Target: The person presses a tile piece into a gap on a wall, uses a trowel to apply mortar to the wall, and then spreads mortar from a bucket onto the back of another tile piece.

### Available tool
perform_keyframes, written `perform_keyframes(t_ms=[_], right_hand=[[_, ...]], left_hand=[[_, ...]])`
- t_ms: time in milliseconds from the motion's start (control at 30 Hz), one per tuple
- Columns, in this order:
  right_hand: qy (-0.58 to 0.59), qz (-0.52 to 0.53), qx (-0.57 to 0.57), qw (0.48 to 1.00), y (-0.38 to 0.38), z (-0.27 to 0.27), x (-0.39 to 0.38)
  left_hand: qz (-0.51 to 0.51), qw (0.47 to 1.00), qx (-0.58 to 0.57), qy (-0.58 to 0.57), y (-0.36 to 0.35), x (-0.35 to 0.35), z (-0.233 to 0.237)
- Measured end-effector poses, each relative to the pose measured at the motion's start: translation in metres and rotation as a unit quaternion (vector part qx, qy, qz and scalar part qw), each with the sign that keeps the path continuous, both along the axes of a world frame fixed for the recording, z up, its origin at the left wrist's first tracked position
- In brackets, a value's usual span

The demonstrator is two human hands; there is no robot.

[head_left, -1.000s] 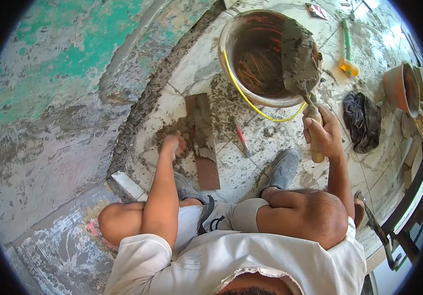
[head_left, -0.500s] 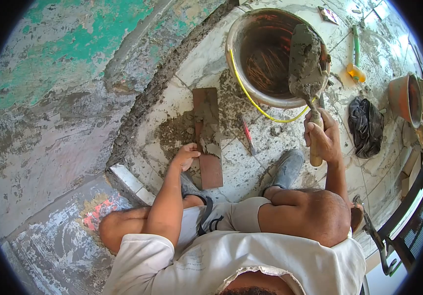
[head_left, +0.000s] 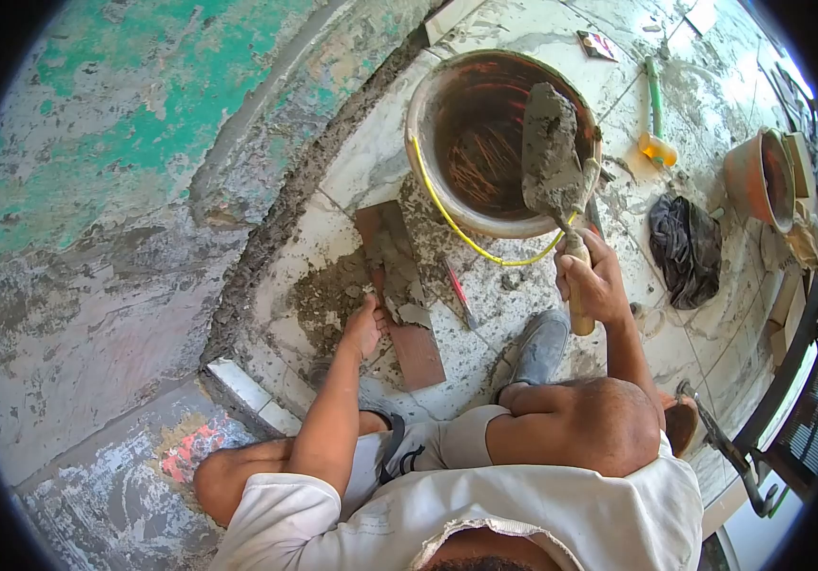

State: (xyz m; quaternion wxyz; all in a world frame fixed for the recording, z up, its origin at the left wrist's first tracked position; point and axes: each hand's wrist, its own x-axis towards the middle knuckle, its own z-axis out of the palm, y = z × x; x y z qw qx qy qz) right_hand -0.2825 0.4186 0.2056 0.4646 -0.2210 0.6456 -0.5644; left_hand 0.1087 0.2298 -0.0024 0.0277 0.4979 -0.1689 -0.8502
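My right hand (head_left: 599,284) is closed around the wooden handle of a trowel (head_left: 571,290). Grey mortar (head_left: 552,152) covers the trowel's blade, which is over the right side of a large bucket (head_left: 420,157) with a yellow handle. At the left edge of a long, flat reddish-brown strip (head_left: 412,354), tile or board, my left hand (head_left: 364,328) grips with curled fingers. The strip lies slanted near my feet, its upper part spread with mortar. Loose mortar crumbs (head_left: 328,290) lie beside it on the floor.
A red pencil-like tool (head_left: 461,293) lies right of the strip. Further right are a black plastic bag (head_left: 685,252), a green-and-orange tool (head_left: 656,138) and a smaller bucket (head_left: 751,186). On the left stands a peeling green wall (head_left: 152,105); a black mesh chair (head_left: 813,419) is at the right edge.
The view has shifted, moving the bucket and floor items left and down. The strip appears more slanted. The loaded trowel stays over the bucket's right side.
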Motion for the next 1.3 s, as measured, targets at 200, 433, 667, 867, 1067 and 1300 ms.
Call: perform_keyframes(t_ms=[200,433,667,867,1067,1300], right_hand=[[0.007,-0.001,-0.004,1.0,0.001,0.001,0.001],[0.008,-0.003,-0.004,1.0,0.001,0.004,0.002],[0.011,0.018,-0.006,1.0,0.004,0.004,0.002],[0.031,0.042,-0.065,0.997,-0.002,0.026,0.001],[0.081,0.103,-0.121,0.984,-0.02,0.086,-0.001],[0.167,0.115,-0.159,0.966,-0.012,0.124,0.002]], left_hand=[[-0.025,0.99,-0.11,-0.084,0.009,-0.014,0.001],[0.039,0.956,-0.246,-0.155,0.009,-0.044,0.022],[0.025,0.886,-0.413,-0.208,-0.028,-0.046,0.076],[0.051,0.851,-0.482,-0.202,-0.071,-0.09,0.201],[0.159,0.873,-0.448,0.106,-0.075,-0.176,0.293],[0.168,0.889,-0.396,0.157,-0.051,-0.232,0.277]])
